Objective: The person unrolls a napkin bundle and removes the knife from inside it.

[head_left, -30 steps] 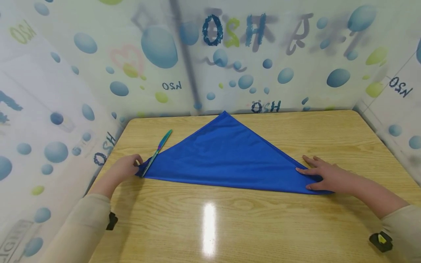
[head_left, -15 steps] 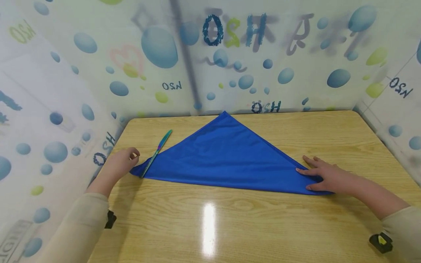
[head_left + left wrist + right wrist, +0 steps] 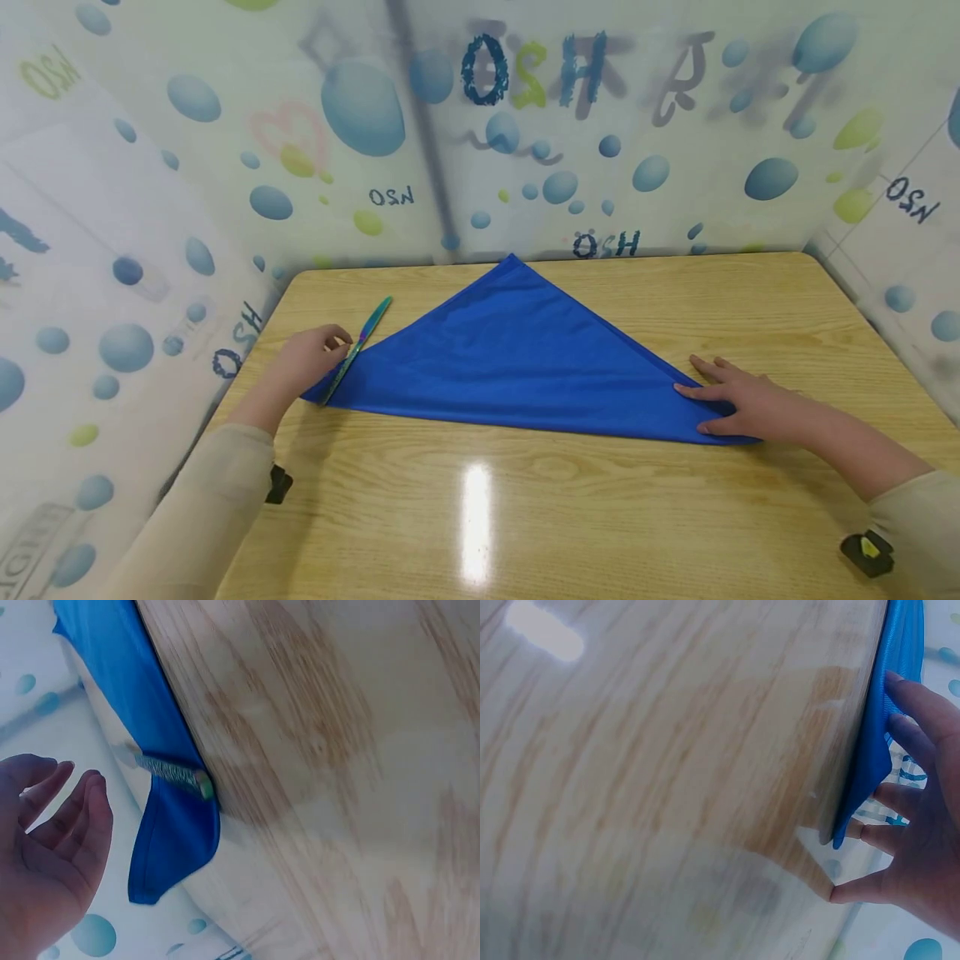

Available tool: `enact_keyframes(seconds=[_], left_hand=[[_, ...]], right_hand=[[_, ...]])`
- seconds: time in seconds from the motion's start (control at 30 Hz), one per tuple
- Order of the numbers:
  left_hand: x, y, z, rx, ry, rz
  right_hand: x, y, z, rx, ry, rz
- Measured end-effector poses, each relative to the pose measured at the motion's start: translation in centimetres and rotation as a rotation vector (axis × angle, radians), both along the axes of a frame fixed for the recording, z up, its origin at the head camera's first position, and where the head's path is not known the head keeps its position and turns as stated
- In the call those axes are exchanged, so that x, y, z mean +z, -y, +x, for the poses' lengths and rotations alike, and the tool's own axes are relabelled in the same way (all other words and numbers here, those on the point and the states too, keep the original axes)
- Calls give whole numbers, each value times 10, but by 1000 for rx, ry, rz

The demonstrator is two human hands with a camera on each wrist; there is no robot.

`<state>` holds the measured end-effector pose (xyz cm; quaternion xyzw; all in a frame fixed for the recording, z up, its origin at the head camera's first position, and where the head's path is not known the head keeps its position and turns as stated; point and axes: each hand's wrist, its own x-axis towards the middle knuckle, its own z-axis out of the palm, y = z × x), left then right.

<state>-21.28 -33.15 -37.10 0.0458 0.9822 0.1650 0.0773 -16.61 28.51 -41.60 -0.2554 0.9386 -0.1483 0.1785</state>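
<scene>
A blue cloth (image 3: 517, 358), folded into a triangle, lies on the table with its peak at the far edge. Across its left corner lies a shiny blue-green knife (image 3: 375, 318), its patterned handle (image 3: 174, 774) over the cloth. My left hand (image 3: 311, 358) hovers above that corner beside the knife, fingers loosely bent. In the left wrist view it appears apart from both knife and cloth, with nothing in it. My right hand (image 3: 757, 404) rests with spread fingers on the cloth's right corner, some fingertips on the blue fabric and others on the wood.
The wooden table (image 3: 570, 508) reflects a bright light near its front. Patterned curtains or walls (image 3: 525, 150) with blue dots and letters stand close behind and at both sides. Black wrist mounts (image 3: 867, 554) hang under the sleeves.
My left hand let go of the cloth's left corner, drew back left, then came right and up toward the knife. The corner flattened out. My right hand stays in place.
</scene>
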Motion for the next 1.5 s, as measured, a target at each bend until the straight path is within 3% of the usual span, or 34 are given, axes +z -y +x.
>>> enact_keyframes(seconds=[0.27,0.57,0.67,0.83,0.93,1.13,1.5], left_hand=[[-15,-7,-12,2,-6,80],[-29,9,-20,28,40,245],[-31,18,-23,-15,74,297],[-31,33,-27,-142,136,361],[-30,40,-29,-178,194,389],[-27,42,-31,-168,256,360],[-24,41,-37,-165,284,284]], right_hand=[[0,-1,0,-3,-6,-1],[0,0,1,-4,4,-16],[0,0,1,-8,9,-19],[-1,-1,0,-1,2,-12],[-1,-1,-1,6,-1,-12],[-2,-1,-1,10,1,-18],[0,1,-1,1,10,-24]])
